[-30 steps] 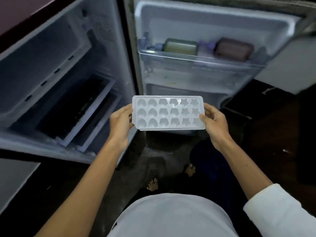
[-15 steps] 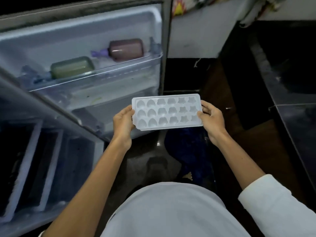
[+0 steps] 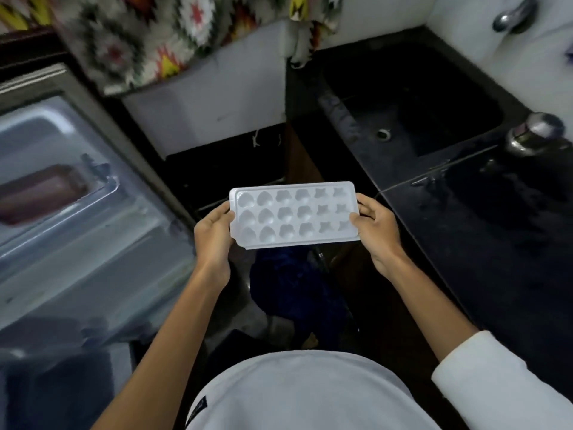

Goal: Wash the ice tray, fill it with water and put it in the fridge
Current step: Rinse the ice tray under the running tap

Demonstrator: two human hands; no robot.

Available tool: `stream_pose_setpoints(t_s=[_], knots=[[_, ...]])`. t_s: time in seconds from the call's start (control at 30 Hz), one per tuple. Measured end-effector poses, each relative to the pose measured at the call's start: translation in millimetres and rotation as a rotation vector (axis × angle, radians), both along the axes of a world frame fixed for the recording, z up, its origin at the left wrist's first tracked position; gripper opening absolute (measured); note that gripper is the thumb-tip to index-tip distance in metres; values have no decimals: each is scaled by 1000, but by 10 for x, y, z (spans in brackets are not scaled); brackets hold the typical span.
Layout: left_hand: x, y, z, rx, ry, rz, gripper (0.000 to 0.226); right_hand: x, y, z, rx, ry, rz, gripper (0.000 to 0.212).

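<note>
Holding tray level at chest height — left hand and right hand, fingers clamped on its short ends. Cells look dry. Sink ahead-right, fridge door open left — washing, filling, chilling all remain, I judge.

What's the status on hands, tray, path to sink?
Left hand and right hand grip the ice tray by its short ends. Tray level, cavities look empty. Sink ahead-right, nothing between.
</note>
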State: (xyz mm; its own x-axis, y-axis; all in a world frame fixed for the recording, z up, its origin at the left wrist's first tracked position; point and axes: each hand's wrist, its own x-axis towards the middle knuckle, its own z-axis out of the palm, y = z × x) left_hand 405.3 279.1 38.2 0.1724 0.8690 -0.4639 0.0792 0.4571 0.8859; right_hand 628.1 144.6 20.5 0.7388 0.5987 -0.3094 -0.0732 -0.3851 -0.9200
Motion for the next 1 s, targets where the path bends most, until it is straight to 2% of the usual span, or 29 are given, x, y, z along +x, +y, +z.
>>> stream_pose_setpoints(t_s=[0.33,0.53,0.77,1.0], knots=[[1515,481,-46,20,14,-338,33,913,-196,-18,-8,9,-347,43],[2496,786,-86,23,-12,-611,28,1303,-241,-12,-48,-22,-651,36],[3523,732,32,38,-34,-915,25,1692,-512,88,-89,-26,-937,37],[4367,452,-12,44,-17,-1096,29,2085,-819,-42,-122,-2,-1116,40]])
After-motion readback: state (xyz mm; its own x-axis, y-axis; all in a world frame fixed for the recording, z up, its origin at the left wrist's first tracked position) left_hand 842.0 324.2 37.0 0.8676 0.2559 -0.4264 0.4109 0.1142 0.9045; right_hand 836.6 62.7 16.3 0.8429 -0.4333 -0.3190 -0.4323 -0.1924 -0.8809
